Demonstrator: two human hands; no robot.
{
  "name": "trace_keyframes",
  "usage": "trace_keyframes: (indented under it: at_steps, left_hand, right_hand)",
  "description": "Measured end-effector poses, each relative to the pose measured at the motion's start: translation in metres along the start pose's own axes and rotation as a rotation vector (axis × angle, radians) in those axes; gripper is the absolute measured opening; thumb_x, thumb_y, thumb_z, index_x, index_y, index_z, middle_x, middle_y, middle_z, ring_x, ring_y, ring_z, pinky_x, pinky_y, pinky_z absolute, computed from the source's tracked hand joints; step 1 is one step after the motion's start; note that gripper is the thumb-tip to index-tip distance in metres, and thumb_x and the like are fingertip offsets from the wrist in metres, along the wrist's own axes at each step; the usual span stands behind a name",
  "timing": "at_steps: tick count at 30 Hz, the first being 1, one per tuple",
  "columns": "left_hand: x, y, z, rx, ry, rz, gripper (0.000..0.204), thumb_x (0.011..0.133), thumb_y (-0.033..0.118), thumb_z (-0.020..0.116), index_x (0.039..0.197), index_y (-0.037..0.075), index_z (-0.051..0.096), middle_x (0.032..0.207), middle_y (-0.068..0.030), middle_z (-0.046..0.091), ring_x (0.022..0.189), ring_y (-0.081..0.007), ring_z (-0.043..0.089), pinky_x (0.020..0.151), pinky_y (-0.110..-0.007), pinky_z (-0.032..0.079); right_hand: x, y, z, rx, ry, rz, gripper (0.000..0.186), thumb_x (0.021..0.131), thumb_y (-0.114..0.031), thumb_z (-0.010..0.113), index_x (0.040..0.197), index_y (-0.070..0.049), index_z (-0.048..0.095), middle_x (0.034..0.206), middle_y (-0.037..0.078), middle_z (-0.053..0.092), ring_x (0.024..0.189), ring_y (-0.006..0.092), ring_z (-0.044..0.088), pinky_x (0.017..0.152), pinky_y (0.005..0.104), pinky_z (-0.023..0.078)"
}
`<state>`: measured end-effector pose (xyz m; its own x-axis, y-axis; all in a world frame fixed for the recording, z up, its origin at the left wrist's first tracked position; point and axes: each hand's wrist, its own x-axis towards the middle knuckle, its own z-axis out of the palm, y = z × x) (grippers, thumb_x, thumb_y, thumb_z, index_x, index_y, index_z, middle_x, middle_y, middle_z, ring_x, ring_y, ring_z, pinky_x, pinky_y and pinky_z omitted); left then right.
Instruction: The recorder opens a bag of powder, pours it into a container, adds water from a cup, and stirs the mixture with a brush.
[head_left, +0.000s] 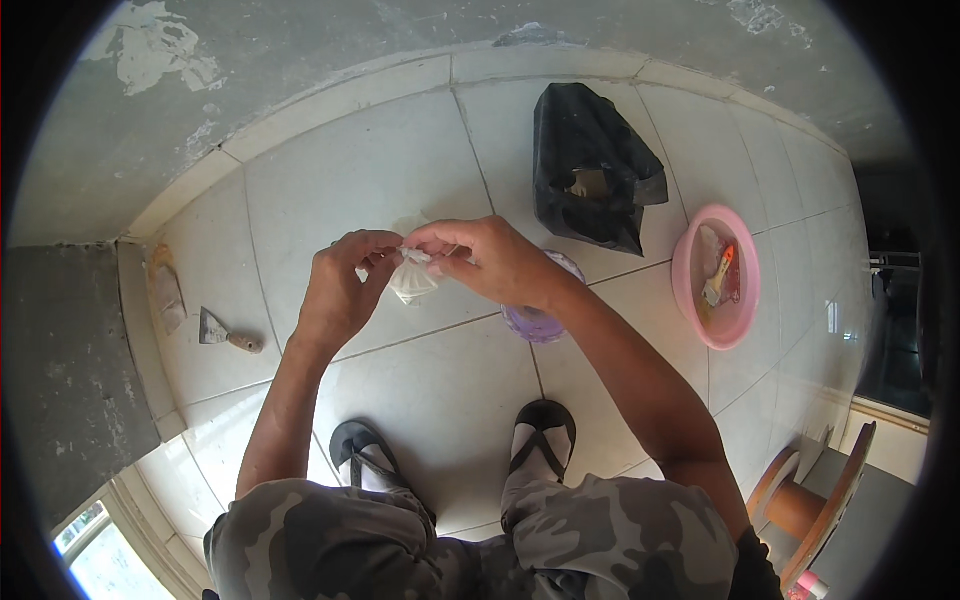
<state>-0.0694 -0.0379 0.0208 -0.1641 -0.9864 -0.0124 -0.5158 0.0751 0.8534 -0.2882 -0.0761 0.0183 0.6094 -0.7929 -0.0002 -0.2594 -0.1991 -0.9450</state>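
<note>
A small clear plastic bag with white contents [414,283] hangs between my hands above the tiled floor. My left hand [345,280] pinches the bag's gathered top from the left. From the right, my right hand [488,258] pinches the same gathered neck, fingertips close to those of the left. Partly behind my right wrist stands a purple round container [533,323]; the forearm hides much of it, so its contents cannot be made out.
A black plastic bag [580,170] stands beyond my right hand. Further right is a pink basin [683,270] with an orange-handled brush [719,277] inside. A scraper [228,335] lies at left. A peeling grey wall [350,70] bounds the far side; a wooden spool-like object [800,505] sits lower right.
</note>
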Motion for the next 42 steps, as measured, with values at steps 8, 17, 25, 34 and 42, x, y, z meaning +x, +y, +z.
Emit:
trace_keyframes:
  at_steps: [8,17,25,34,42]
  left_hand:
    - [0.003,0.003,0.0,-0.113,-0.127,-0.144,0.012,0.092,0.0,0.064,0.102,-0.005,0.069,0.089,-0.0089,0.073,0.081,-0.0131,0.067,0.077,-0.027,0.054]
    - [-0.001,0.002,0.002,-0.202,-0.049,-0.226,0.011,0.088,0.006,0.068,0.091,-0.004,0.069,0.081,-0.0073,0.071,0.074,-0.0105,0.064,0.071,-0.026,0.053]
    - [0.002,0.009,0.006,-0.084,0.022,-0.296,0.012,0.085,0.006,0.067,0.09,-0.005,0.069,0.08,-0.0098,0.072,0.074,-0.0133,0.068,0.071,-0.028,0.054]
    - [0.003,0.004,-0.002,0.272,0.093,0.296,0.013,0.079,-0.006,0.069,0.09,0.001,0.07,0.085,-0.01,0.071,0.069,-0.0245,0.066,0.067,-0.032,0.056]
    - [0.005,-0.001,-0.001,0.164,0.007,0.091,0.005,0.08,-0.002,0.067,0.085,-0.001,0.065,0.076,-0.0108,0.07,0.066,-0.0194,0.066,0.064,-0.03,0.055]
  right_hand:
    - [0.002,0.004,-0.003,-0.163,-0.033,-0.062,0.026,0.088,-0.005,0.067,0.114,-0.006,0.068,0.092,0.015,0.072,0.076,0.0227,0.07,0.069,0.0335,0.053]
    - [0.023,-0.003,0.018,-0.268,-0.059,-0.121,0.026,0.075,-0.01,0.076,0.093,-0.005,0.058,0.065,0.008,0.061,0.06,0.0257,0.061,0.06,0.0358,0.049]
    - [0.017,0.015,0.038,-0.229,0.134,-0.205,0.025,0.072,-0.004,0.075,0.091,-0.004,0.058,0.066,0.009,0.063,0.06,0.0267,0.064,0.059,0.0351,0.051]
    - [0.013,0.009,0.033,-0.302,0.265,-0.323,0.02,0.08,-0.004,0.073,0.096,-0.004,0.062,0.083,0.013,0.069,0.076,0.0308,0.069,0.07,0.04,0.055]
    - [0.012,0.0,0.026,-0.472,0.147,-0.317,0.026,0.077,-0.006,0.075,0.098,-0.007,0.06,0.087,0.008,0.067,0.087,0.0283,0.066,0.077,0.0399,0.055]
